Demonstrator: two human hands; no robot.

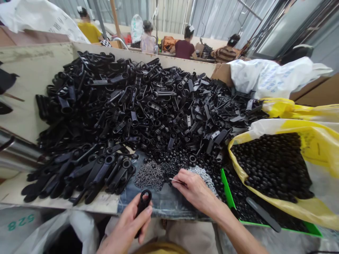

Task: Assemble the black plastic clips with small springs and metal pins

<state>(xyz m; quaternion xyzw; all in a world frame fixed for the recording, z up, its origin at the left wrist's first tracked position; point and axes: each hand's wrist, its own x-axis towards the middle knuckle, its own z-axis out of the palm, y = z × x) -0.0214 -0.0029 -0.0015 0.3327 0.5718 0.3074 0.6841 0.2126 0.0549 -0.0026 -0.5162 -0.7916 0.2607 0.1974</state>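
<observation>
My left hand, low in the middle, is wrapped round a black plastic handle part with its ring end up. Over the front of the bench, my right hand pinches a thin, pale metal piece; its exact kind is too small to make out. Between the hands lies a worn blue cloth. Dark screws form a small heap on it, left of my right fingers. Silvery screws are piled just behind that hand, and tiny black bits lie between the two heaps.
A big mound of black plastic parts fills the walled bench. Long handle pieces are stacked at left. On the right stand a yellow-and-white bag of black balls and a green tray. Several people sit beyond the back wall.
</observation>
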